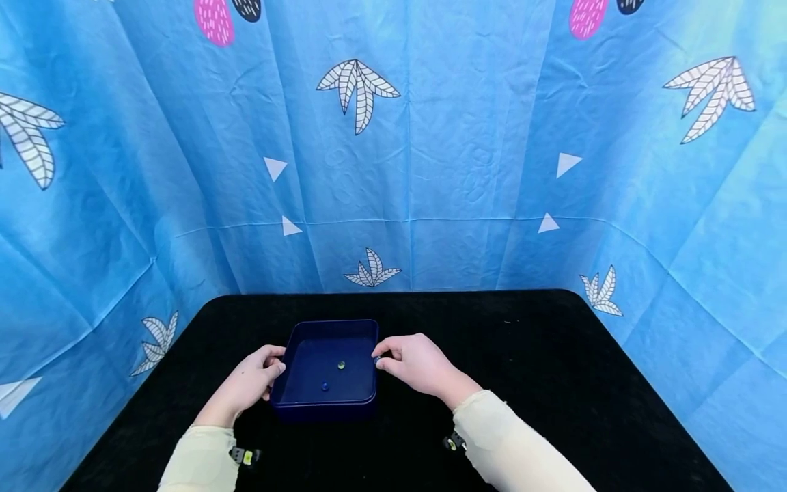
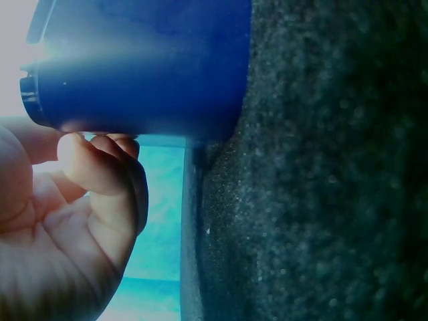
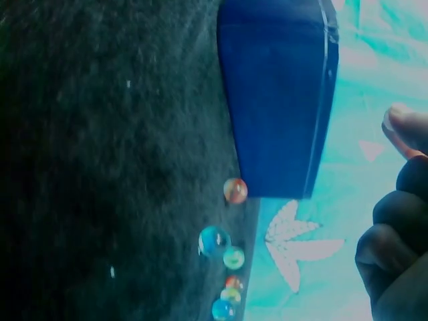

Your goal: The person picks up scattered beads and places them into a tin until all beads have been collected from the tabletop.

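A dark blue open-topped box (image 1: pixel 326 396) stands on the black table. On its floor lie a yellow-green marble (image 1: pixel 341 365) and a blue marble (image 1: pixel 325 387). My left hand (image 1: pixel 249 379) grips the box's left side, thumb at the rim and curled fingers against the outer wall, as the left wrist view shows. Over the right rim, my right hand (image 1: pixel 418 365) pinches a small dark blue marble (image 1: pixel 377 359) between thumb and forefinger. In the right wrist view that hand (image 3: pixel 401 234) is raised beside the box wall (image 3: pixel 277 107), partly cut off by the frame.
In the right wrist view several marbles lie on the black cloth past the box's end, among them a red one (image 3: pixel 235 190) and a larger blue one (image 3: pixel 214 241). A blue patterned curtain (image 1: pixel 467 137) surrounds the table (image 1: pixel 553 383).
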### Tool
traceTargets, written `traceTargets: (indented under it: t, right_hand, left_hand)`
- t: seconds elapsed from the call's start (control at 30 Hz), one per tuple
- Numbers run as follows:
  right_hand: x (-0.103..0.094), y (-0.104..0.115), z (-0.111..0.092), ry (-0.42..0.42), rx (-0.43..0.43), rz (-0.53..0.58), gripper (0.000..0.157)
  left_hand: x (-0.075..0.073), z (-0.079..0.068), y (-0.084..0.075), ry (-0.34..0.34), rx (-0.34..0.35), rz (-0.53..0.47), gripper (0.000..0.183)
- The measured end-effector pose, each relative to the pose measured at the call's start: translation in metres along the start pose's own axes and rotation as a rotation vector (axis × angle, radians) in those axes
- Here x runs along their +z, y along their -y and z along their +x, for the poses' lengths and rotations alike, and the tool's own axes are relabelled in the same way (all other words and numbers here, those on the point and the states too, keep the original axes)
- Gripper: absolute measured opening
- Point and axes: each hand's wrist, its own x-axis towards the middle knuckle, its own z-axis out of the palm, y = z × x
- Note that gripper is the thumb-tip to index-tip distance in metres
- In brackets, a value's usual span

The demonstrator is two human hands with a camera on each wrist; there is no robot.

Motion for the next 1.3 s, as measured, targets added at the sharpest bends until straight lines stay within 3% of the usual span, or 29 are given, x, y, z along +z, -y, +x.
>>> traceTargets:
  t: [0.27,0.57,0.8,1.3]
  right_hand:
    - [0.014,0.013,0.006,0.053,0.013,0.002,0.018]
    - [0.018,0.022,0.008,0.034,-0.029,0.007,0.021]
    - [0.016,0.021,0.008,0.034,-0.027,0.008,0.023]
    - [0.003,0.007,0.010,0.020,0.001,-0.026,0.021]
  left_hand:
    - [-0.001,-0.001,0.001,0.002,0.002,-0.007,0.039]
    - [-0.001,-0.002,-0.002,0.002,-0.028,-0.029,0.040]
    - [0.000,-0.002,-0.002,0.000,-0.002,-0.021,0.042]
    - [-0.001,0.000,-0.001,0.003,-0.017,-0.035,0.040]
